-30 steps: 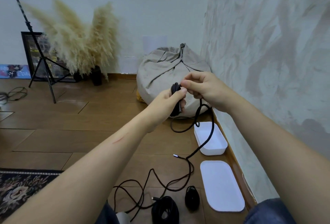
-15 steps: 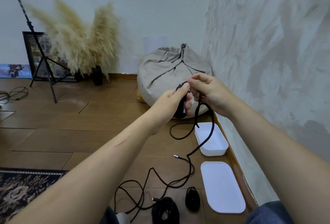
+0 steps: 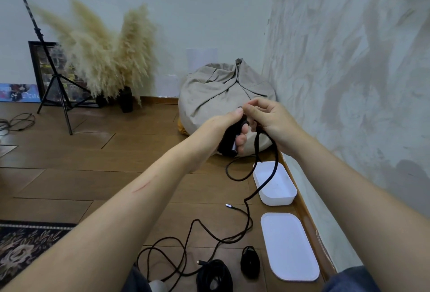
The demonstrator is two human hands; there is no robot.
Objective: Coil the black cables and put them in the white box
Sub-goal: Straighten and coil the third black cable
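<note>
Below, held cable dangles over white box, lid beside.

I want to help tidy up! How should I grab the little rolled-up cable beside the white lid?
Come from above and pinch the little coil across its narrow middle. It lies flat on the floor as a tight oval, so squeezing both long sides should keep the loops together.

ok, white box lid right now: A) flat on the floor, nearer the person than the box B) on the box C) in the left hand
A: the lid lies flat on the floor, on the near side of the open white box.
</note>
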